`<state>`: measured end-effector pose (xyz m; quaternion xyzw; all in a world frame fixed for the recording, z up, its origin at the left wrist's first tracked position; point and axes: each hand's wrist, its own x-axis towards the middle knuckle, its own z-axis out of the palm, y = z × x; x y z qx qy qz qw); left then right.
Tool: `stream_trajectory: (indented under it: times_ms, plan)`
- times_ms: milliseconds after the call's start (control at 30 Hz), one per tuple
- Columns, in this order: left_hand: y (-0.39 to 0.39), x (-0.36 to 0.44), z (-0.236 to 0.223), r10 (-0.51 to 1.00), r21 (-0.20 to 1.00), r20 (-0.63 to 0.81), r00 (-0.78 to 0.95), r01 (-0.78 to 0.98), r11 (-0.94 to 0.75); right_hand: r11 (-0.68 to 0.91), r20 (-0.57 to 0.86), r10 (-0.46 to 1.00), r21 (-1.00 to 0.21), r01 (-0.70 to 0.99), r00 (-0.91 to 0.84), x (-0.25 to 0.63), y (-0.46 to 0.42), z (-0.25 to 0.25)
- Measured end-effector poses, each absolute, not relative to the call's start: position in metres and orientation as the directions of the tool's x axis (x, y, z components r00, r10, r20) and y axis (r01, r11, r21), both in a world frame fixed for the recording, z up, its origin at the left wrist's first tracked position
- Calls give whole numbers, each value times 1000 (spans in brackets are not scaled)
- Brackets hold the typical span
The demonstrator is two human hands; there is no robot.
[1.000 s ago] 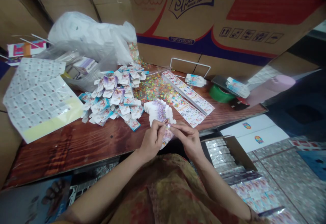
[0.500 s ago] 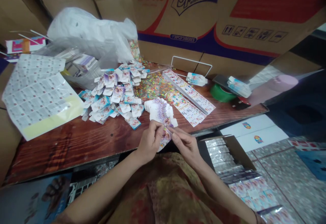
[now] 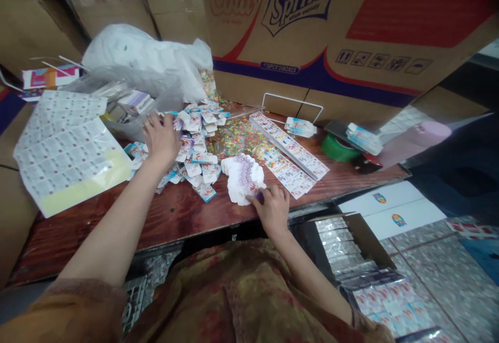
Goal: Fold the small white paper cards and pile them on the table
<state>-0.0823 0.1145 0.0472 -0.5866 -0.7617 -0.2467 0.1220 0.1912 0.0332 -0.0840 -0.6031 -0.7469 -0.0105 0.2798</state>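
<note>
My left hand reaches out over the heap of small folded printed cards on the wooden table; its fingers curl down into the far left side of the heap, and what they touch is hidden. My right hand rests near the table's front edge, with its fingertips pinched on the near edge of a fanned stack of white and purple cards.
A printed sheet lies at the left, with a white plastic bag behind it. Small colourful bits, long sticker strips, green tape and large cartons stand behind. An open box sits low right.
Both hands were together at the table's front edge holding a card. My left hand has since swung out left to the heap, and my right hand has dropped onto the fanned stack.
</note>
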Motion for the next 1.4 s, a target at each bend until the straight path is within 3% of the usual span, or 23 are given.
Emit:
stream_trajectory:
  times_ms: [67, 133, 233, 300, 500, 600, 667, 800, 967, 1133, 1233, 1400]
  plan:
    - [102, -59, 37, 844, 143, 498, -199, 979, 146, 289, 438, 895, -424, 859, -85, 193, 38, -85]
    - [82, -25, 23, 906, 116, 422, -26, 993, -26, 313, 431, 901, -555, 770, -56, 196, 42, -83]
    - [48, 23, 3, 924, 167, 239, 299, 925, -342, 364, 436, 899, -686, 630, -45, 204, 45, -72]
    - [33, 43, -4, 913, 243, 184, 365, 883, -402, 403, 466, 884, -708, 580, -46, 209, 43, -60]
    - [24, 53, 0, 938, 683, -90, 336, 706, -187, 572, 591, 793, -637, 516, -150, 223, 27, -23]
    - [24, 52, -3, 893, 813, -142, 427, 565, -141, 621, 581, 764, -544, 564, -281, 225, 23, -17]
    - [23, 53, -5, 902, 815, -123, 414, 561, -147, 594, 525, 790, -531, 604, -315, 224, 24, -19]
    - [18, 55, -4, 922, 784, -83, 379, 596, -175, 488, 428, 868, -640, 594, -251, 220, 25, -24]
    - [21, 55, 3, 885, 844, -111, 451, 513, -156, 474, 456, 873, -718, 509, -171, 219, 21, -19]
    - [25, 58, -2, 733, 954, -254, 631, 289, 82, 537, 499, 841, -717, 444, -211, 216, 12, -17]
    - [25, 60, -8, 697, 935, -347, 627, 288, 206, 531, 478, 847, -761, 372, -233, 214, 8, -20]
    - [24, 58, -12, 874, 900, -221, 434, 435, 11, 413, 354, 902, -874, 257, -245, 219, 6, -20]
